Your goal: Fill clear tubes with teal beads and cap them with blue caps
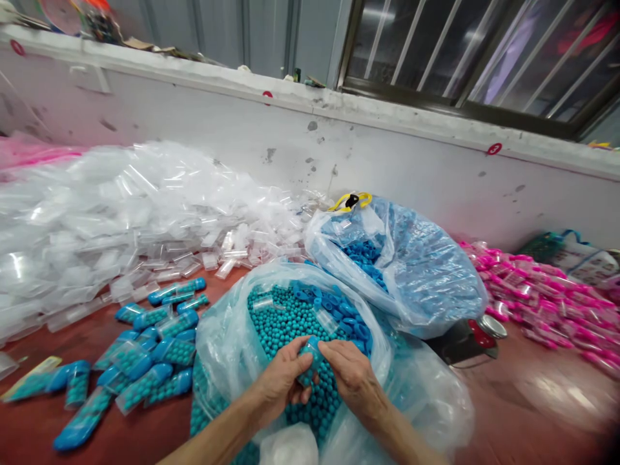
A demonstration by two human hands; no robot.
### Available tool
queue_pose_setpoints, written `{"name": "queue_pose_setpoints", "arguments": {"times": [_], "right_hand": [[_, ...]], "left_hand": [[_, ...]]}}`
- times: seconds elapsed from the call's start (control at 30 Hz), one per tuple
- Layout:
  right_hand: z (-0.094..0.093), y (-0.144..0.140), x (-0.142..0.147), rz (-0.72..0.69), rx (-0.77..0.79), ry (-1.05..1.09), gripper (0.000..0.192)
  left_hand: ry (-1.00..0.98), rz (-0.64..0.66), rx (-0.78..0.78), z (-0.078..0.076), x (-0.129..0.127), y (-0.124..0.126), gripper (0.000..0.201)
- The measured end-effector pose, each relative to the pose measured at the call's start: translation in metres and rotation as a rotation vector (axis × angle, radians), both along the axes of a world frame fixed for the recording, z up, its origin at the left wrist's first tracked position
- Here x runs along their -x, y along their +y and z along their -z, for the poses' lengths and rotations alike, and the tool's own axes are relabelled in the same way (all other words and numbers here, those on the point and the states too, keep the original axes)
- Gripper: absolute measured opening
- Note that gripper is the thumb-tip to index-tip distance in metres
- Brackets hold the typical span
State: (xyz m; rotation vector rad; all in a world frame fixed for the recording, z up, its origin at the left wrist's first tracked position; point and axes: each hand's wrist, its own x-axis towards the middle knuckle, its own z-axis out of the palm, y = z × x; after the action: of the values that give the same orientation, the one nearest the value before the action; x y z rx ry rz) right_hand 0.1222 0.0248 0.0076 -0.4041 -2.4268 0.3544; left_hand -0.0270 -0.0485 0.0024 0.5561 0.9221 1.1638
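Over a plastic bag of teal beads (276, 320), my left hand (281, 374) grips a small clear tube (309, 357) with beads in it and a blue cap on top. My right hand (351, 371) meets the tube from the other side, its fingertips pressed at the cap. Loose blue caps (346, 313) lie among the beads at the bag's right side, together with a few clear tubes. Behind it, a second bag (431, 258) stands open with more blue caps (363, 258) inside. The fingers partly hide the tube.
Several filled, blue-capped tubes (128, 358) lie on the red table (29, 433) at left. A large heap of clear tubes (121, 206) rises behind them. Pink-capped tubes (547, 290) are piled at right, near a dark and red object with a metal lid (491, 326).
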Motion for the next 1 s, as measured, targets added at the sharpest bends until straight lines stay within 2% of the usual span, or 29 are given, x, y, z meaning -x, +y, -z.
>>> {"name": "queue_pose_setpoints", "arguments": {"times": [0.17,0.3,0.47,0.53,0.63,0.77,0.83,1.0], "right_hand": [[0.006,-0.001,0.001,0.014,0.021,0.010,0.030],[0.009,-0.002,0.001,0.022,0.073,0.030,0.028],[0.003,-0.008,0.000,0.017,-0.048,0.023,0.030],[0.000,-0.009,-0.001,-0.016,-0.033,0.012,0.031],[-0.001,-0.010,-0.003,-0.048,0.149,0.016,0.028],[0.000,-0.014,0.001,0.073,0.610,0.034,0.022],[-0.002,-0.016,0.004,0.116,0.753,0.008,0.024],[-0.014,-0.016,0.008,0.066,0.653,-0.108,0.027]], "left_hand": [[0.058,0.010,-0.015,0.001,0.003,-0.001,0.071],[0.068,0.066,-0.013,0.001,0.007,-0.003,0.073],[0.231,-0.009,-0.018,-0.003,0.004,-0.003,0.073],[0.234,0.008,-0.022,-0.003,0.003,-0.004,0.071],[0.217,0.052,-0.051,0.000,0.006,-0.005,0.065],[0.307,0.043,-0.142,0.008,0.009,-0.003,0.054],[0.371,0.036,-0.184,0.011,0.009,-0.003,0.050],[0.490,0.004,-0.189,0.010,0.005,-0.008,0.049]]}}
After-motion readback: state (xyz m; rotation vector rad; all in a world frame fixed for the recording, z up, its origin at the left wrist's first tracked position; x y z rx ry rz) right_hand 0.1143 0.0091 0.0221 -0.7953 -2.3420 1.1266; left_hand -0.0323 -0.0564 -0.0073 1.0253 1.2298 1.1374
